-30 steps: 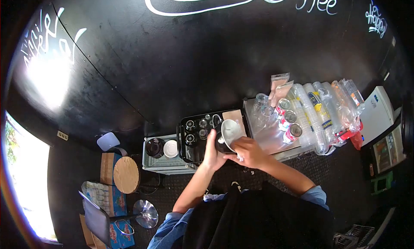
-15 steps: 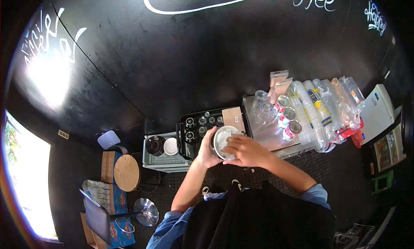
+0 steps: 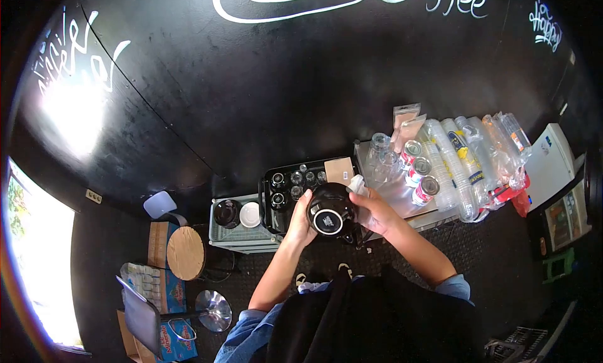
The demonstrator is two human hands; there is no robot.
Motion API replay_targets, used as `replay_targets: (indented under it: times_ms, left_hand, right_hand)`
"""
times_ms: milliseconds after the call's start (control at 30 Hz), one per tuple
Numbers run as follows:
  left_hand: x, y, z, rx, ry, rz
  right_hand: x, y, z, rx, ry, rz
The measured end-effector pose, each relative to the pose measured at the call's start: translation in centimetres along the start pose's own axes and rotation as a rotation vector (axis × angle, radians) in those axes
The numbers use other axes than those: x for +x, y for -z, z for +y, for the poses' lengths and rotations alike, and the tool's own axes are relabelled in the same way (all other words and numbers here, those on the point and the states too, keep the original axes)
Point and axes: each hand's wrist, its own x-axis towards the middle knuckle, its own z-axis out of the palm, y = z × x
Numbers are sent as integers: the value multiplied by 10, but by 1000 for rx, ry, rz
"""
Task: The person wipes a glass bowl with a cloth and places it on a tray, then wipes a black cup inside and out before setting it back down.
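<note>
A black cup [image 3: 334, 203] is tipped so that its underside, with a white ring and small print, faces me. My left hand [image 3: 303, 223] is closed around the cup's left side. On the opposite side my right hand [image 3: 375, 213] pinches a crumpled white tissue [image 3: 357, 184] and presses against the cup. Behind the cup, a black tray [image 3: 266, 220] holds several small glasses [image 3: 296, 192] and dark cups [image 3: 277, 179]. A flat brown packet [image 3: 340, 169] lies at the tray's right end.
Left of the tray, a black bowl-like dish [image 3: 226, 213] and white saucers [image 3: 250, 214] sit on a grey rack [image 3: 242, 242]. A steel counter [image 3: 386, 193] on the right carries cans [image 3: 418, 169], glass jugs [image 3: 383, 155] and sleeved plastic cups [image 3: 458, 165]. A round wooden stool [image 3: 186, 253] stands left.
The cup has turned over from its white inside to its black underside. My right hand, with the tissue, has moved out of the cup to its right side.
</note>
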Motion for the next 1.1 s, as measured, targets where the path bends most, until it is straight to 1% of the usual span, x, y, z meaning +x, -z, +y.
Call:
replay_targets:
  times_ms: [33,67,100,133,167,200,233,267,300,333,367,400,467,533,567,600,667,700,733,800,833,867,900,933,967,1000,1033,1067,1100]
  left_hand:
    - [1,-4,0,-81,5,29]
    - [1,-8,1,-163,10,59]
    - [1,-12,1,-206,-9,112]
    - [1,-11,1,-205,-8,109]
    - [2,-10,1,-182,-68,118]
    - [3,-10,1,-160,-130,127]
    - [3,-13,3,-128,-190,172]
    - [4,-14,2,-131,-194,170]
    - [5,-14,0,-53,-244,174]
    - [7,-15,-3,26,-289,177]
    - [11,-16,-14,251,-417,249]
    - [20,16,-42,488,-547,178]
    - [21,27,-64,372,-581,102]
    - [6,-10,-34,451,-493,41]
    - [6,-28,-27,534,-635,169]
    - [5,-31,-23,610,-679,142]
    - [3,-41,-20,540,-715,192]
    - [3,-44,-19,556,-722,222]
    - [3,-42,-18,554,-724,223]
    - [5,-34,-17,650,-696,230]
    - [7,-33,-16,626,-650,274]
    - [9,-32,-16,602,-601,317]
    - [14,-25,-18,491,-563,285]
    - [14,-18,-21,250,-435,299]
    - [14,-14,-25,210,-465,250]
    - [11,-20,-19,172,-496,201]
    - [12,-18,-20,-4,-469,182]
    - [12,-14,-19,-4,-472,183]
    - [12,-10,-17,9,-468,139]
  right_hand:
    - [2,1,1,107,-10,62]
    - [9,14,5,107,-10,62]
    - [19,36,11,86,-9,193]
    - [25,37,7,66,-6,324]
    - [24,37,2,68,130,435]
    - [21,26,-9,58,289,483]
    - [17,14,-16,-35,467,485]
    - [17,7,-20,-131,643,483]
    - [15,21,-7,-494,631,554]
    - [14,-8,4,-545,824,244]
    - [-4,-28,-1,-1254,847,156]
    - [4,-32,3,-1637,862,-162]
    - [3,-36,14,-1812,770,6]
    - [23,-36,1,-1568,986,105]
    - [31,-34,3,-1362,975,226]
    - [33,-34,0,-1095,794,230]
    - [36,-33,-3,-702,483,218]
    - [40,-28,-2,-688,412,184]
    - [39,-26,3,-690,413,182]
    - [36,-30,13,-774,635,287]
    - [37,-39,6,-930,941,177]
    - [31,-34,9,-1186,933,217]
    - [26,-35,8,-1369,988,152]
    - [22,-36,6,-1550,1041,81]
    - [21,-30,7,-1552,1050,6]
    - [19,-24,6,-1551,1053,4]
    - [17,-19,4,-1628,1084,-77]
    - [14,-16,3,-1703,1114,-160]
    - [7,-23,-2,-1613,1051,-197]
